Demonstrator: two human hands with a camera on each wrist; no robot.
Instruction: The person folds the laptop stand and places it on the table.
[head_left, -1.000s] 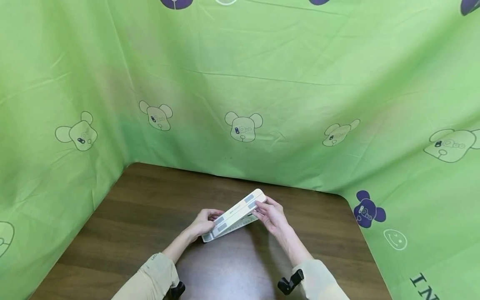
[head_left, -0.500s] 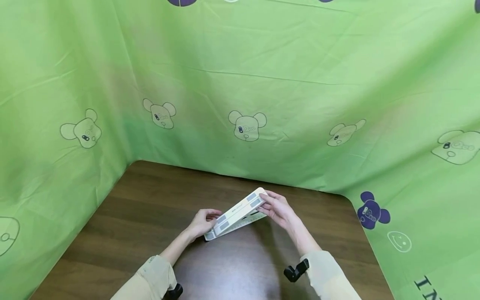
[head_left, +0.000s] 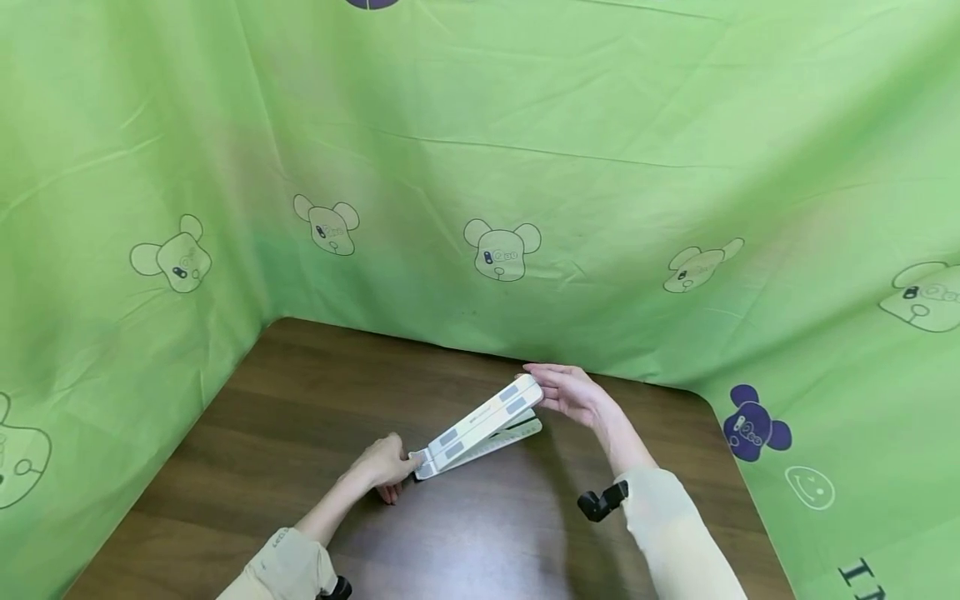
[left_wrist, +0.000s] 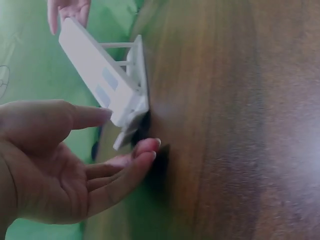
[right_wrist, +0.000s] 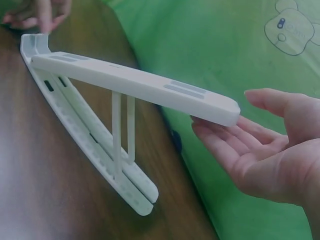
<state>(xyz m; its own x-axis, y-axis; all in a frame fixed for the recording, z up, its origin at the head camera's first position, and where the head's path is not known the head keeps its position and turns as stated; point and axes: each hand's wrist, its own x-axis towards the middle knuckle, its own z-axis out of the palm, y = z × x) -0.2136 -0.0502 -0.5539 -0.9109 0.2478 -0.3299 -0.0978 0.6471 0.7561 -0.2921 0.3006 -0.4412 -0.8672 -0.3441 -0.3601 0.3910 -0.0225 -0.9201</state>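
Note:
A white folding laptop stand (head_left: 487,423) with grey pads stands on the wooden table, its upper arms raised at a slant over the base. Two thin struts (right_wrist: 116,135) prop it from inside, as the right wrist view shows. At the low end, my left hand (head_left: 382,463) has its thumb at the front lip (right_wrist: 35,44); its other fingers (left_wrist: 125,175) curve loosely below, apart from the thumb. My right hand (head_left: 576,395) is at the raised end, fingers (right_wrist: 220,142) extended beneath it and thumb held clear of the top.
Around the brown wooden table (head_left: 300,400) hangs a green cloth (head_left: 480,167) printed with bear heads. Its folds meet the table's back edge just behind the right hand. A black wrist camera (head_left: 602,502) sits at the right sleeve.
My left hand has left the stand's side for its lip end, its fingers loosened. My right hand's grip on the raised end has opened, and the stand's arms keep their slant.

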